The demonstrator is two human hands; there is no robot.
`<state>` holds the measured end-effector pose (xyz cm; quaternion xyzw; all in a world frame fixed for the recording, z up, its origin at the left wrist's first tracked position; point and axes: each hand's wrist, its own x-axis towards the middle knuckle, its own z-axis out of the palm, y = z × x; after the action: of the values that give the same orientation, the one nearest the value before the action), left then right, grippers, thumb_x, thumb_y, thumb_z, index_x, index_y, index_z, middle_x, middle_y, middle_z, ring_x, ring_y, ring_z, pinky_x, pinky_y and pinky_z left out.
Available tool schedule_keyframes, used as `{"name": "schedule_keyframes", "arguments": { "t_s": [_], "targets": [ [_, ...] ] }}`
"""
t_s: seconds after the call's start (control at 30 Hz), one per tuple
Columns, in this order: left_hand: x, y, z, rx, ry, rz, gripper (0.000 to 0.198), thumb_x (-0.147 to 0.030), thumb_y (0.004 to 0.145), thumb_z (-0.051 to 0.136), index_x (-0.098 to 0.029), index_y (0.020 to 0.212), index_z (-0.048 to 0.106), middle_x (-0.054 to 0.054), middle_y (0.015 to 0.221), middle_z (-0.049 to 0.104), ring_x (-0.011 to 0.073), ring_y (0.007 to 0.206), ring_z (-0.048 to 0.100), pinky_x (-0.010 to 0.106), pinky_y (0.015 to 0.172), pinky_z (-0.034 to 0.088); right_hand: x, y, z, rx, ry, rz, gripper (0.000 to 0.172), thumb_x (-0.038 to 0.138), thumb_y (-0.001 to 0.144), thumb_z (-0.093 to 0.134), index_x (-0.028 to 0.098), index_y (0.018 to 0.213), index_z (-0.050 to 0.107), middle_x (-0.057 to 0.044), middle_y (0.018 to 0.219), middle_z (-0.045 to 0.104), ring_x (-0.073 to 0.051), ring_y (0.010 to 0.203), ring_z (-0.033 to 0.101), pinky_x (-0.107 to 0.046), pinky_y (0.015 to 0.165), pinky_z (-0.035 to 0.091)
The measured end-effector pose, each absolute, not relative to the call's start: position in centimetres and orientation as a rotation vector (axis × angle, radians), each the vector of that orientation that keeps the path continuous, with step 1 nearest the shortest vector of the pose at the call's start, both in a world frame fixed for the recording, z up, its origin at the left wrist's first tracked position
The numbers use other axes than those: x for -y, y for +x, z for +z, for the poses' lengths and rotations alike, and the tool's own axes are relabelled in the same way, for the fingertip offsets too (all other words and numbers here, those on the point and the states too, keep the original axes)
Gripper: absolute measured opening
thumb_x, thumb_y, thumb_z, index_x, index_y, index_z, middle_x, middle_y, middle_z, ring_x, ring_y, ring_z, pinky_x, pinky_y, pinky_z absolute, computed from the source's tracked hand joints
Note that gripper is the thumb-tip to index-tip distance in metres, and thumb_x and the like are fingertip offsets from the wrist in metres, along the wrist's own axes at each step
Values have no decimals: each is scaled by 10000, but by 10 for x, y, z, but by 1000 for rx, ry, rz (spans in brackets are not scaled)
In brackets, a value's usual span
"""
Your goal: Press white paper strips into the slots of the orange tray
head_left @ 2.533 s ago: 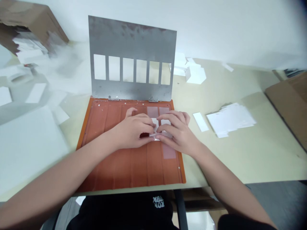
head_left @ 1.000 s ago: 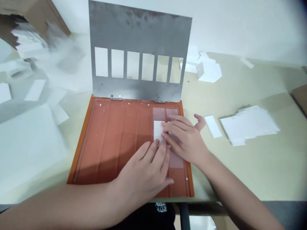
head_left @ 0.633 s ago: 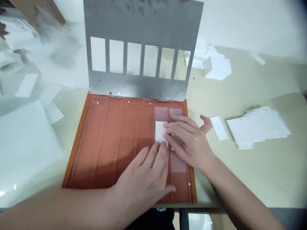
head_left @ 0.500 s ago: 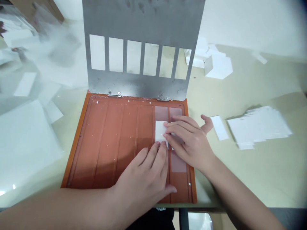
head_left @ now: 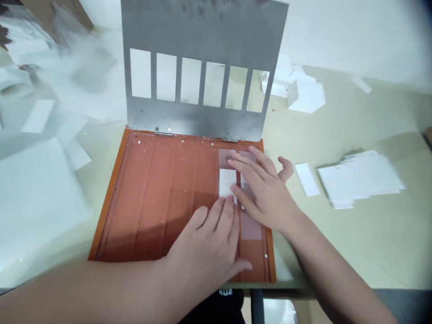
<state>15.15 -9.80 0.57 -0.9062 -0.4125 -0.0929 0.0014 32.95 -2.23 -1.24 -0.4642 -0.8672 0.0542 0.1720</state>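
A white card lies over a clear film strip in the second slot from the right of an orange tray. My left hand lies flat, its fingertips pressing the card's lower end. Above and to the right, my right hand has its fingers spread, the thumb touching the card's right edge and the fingertips over the film. Beneath that hand, another white card on a second film strip is partly covered.
A grey metal lid with several rectangular windows stands raised on hinges behind the tray. To the right lie a single white card and a fanned stack of cards. White boxes sit farther back; clear plastic sheets cover the left side.
My right hand has moved up and its fingers have spread, leaving more of the card exposed. My left hand stays at the card's lower end. The view has shifted slightly.
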Motion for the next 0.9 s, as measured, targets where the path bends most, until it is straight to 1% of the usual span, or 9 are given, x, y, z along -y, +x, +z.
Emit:
{"name": "schedule_keyframes", "arguments": {
  "t_s": [0.13,0.37,0.4,0.47,0.53,0.6,0.73,0.83,0.9],
  "targets": [
    [98,152,5,1295,-2827,-300,752,-686,866,564,-39,1238,660,172,1307,662,280,1160,625,373,888,419,22,330,-13,2502,-1297,159,429,257,978,442,198,1402,448,-102,1348,646,-308,1389,451,-548,1123,48],
    [98,150,4,1296,-2822,-302,715,-672,891,536,-53,1225,668,173,1287,674,274,1154,619,369,895,420,21,327,-17,2369,-1172,259,328,208,949,508,272,1268,544,-23,1232,710,-227,1223,619,-515,1204,25],
    [97,150,4,1295,-2822,-302,707,-667,897,530,-56,1224,669,172,1283,676,272,1148,621,368,895,419,20,325,-18,2333,-1155,245,310,197,946,517,277,1242,561,-25,1227,710,-217,1191,637,-512,1212,62],
    [97,151,4,1294,-2822,-301,695,-659,902,529,-57,1219,671,175,1284,675,272,1143,622,366,896,415,18,323,-18,2254,-1127,198,278,192,940,540,270,1202,591,-50,1224,702,-216,1164,647,-505,1198,214],
    [97,151,4,1293,-2819,-309,690,-657,901,532,-59,1212,675,175,1288,672,272,1148,617,367,895,411,15,321,-19,2179,-1111,183,275,198,931,559,255,1196,606,-88,1234,682,-231,1156,648,-489,1120,388],
    [97,151,4,1291,-2816,-312,681,-661,901,529,-69,1202,681,170,1293,669,272,1158,610,367,893,410,13,321,-19,2133,-1102,200,263,199,925,569,248,1177,627,-105,1227,675,-241,1127,662,-484,1059,476],
    [97,151,3,1292,-2801,-311,680,-670,898,525,-78,1192,686,164,1292,673,271,1158,607,368,893,406,15,325,-16,2168,-1037,243,156,160,920,583,241,1002,688,-70,1147,717,-212,1049,699,-517,1134,425],
    [97,152,4,1293,-2800,-307,695,-678,890,531,-77,1204,683,160,1292,674,269,1150,609,372,891,406,19,330,-14,2263,-958,288,195,123,929,565,224,1032,697,-49,1082,747,-177,972,724,-541,1193,347],
    [97,152,4,1300,-2796,-308,701,-677,887,538,-75,1218,677,153,1289,677,266,1149,609,373,892,406,22,332,-14,2313,-933,312,240,115,935,550,225,1083,704,-48,1084,754,-181,985,728,-562,1206,316]
  ]
}}
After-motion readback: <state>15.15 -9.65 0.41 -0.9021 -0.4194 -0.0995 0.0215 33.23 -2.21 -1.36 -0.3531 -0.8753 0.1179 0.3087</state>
